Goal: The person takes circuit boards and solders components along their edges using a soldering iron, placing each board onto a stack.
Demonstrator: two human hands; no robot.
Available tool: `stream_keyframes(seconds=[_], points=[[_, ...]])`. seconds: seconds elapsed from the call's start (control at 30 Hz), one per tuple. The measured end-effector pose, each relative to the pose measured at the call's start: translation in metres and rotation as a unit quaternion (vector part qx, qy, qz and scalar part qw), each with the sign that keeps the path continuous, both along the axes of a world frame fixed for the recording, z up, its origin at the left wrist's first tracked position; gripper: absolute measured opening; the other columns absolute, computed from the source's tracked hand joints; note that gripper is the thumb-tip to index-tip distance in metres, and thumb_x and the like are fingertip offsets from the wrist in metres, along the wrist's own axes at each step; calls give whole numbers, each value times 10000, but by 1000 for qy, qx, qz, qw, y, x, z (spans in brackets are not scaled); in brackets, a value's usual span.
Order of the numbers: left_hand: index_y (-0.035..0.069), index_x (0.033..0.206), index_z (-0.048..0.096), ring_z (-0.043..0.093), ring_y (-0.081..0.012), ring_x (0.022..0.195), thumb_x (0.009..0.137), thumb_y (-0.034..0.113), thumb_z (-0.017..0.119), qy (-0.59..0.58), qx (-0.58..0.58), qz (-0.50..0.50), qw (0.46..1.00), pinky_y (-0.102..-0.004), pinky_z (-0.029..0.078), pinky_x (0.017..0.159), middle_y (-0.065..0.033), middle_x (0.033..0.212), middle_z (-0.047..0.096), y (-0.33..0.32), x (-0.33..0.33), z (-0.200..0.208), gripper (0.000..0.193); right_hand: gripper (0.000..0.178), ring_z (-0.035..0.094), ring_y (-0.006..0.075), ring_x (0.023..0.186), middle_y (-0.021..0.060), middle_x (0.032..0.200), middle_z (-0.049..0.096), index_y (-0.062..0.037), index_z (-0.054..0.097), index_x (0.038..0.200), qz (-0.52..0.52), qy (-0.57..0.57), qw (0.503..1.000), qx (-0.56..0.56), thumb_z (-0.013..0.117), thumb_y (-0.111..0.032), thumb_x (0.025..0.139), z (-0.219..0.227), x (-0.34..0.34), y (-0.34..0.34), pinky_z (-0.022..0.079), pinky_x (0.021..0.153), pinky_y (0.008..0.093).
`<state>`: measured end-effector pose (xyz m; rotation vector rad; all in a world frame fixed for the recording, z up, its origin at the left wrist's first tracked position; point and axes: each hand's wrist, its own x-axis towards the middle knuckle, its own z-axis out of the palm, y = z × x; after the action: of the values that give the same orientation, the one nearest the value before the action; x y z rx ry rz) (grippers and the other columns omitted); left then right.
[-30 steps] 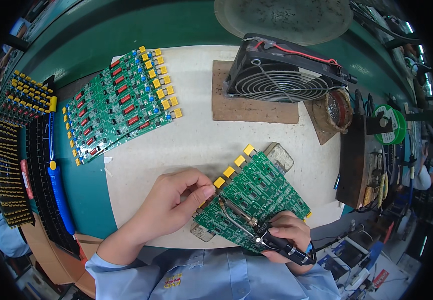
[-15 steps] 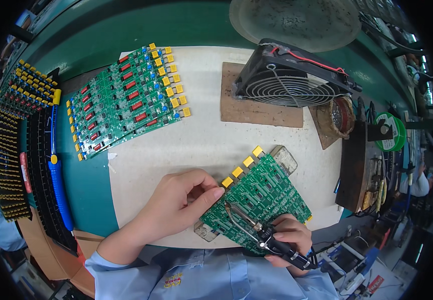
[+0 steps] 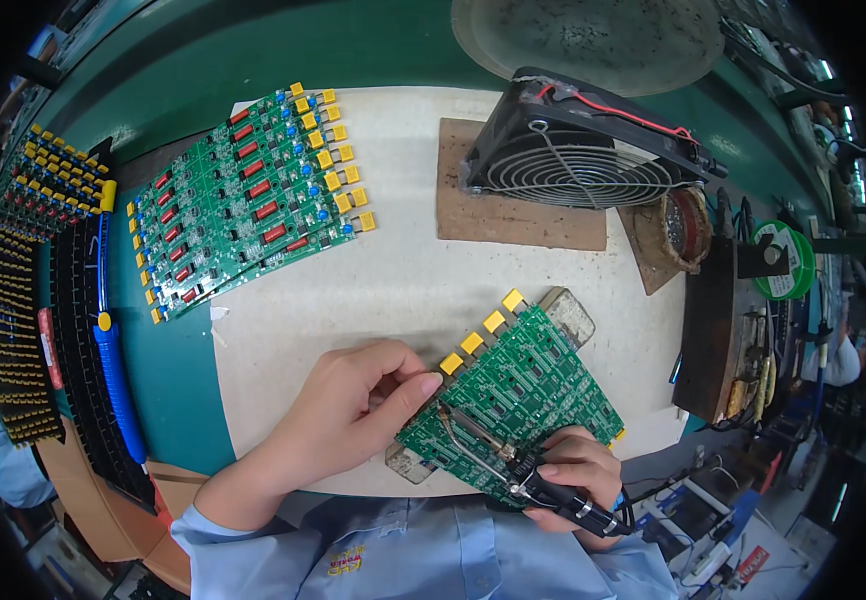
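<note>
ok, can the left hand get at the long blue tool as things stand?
Probably yes: nothing visible stands between the left hand and the blue tool beside the black rack, though the hand would first have to leave the edge of the circuit board.

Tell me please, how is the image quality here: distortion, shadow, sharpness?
In the head view, strong fisheye distortion: corners black, the black rack looks curved; in the head view, soft shadow on the white sheet near the left hand; also in the head view, the nearest circuit board fairly sharp, but the far rim dim.
</note>
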<state>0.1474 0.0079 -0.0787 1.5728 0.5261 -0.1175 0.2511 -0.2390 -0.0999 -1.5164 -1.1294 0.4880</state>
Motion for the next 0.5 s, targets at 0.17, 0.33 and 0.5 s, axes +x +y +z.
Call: stream_keyframes(seconds=[0.17,0.33,0.5], points=[[-14,752,575,442,-113,499,860,75,580,-5,0,3,1000,-228,369,474,-52,621,555,-1,-1,-3,141,403,564,211,653,103,764,613,-17,633,983,4,2,1000,-2,795,-136,634,1,0,1,489,689,323],[-11,746,575,434,-114,486,863,79,577,-10,13,6,1000,-232,364,466,-48,595,545,-3,-2,-4,147,407,564,209,650,102,762,614,-18,634,984,2,7,1000,-3,797,-146,634,1,0,0,488,683,320],[-9,744,578,425,-116,473,865,84,575,2,34,8,999,-235,354,457,-44,572,535,-5,-2,-3,152,408,564,208,647,100,760,615,-20,634,980,-3,5,1000,-10,797,-157,632,0,0,-1,488,680,318]])
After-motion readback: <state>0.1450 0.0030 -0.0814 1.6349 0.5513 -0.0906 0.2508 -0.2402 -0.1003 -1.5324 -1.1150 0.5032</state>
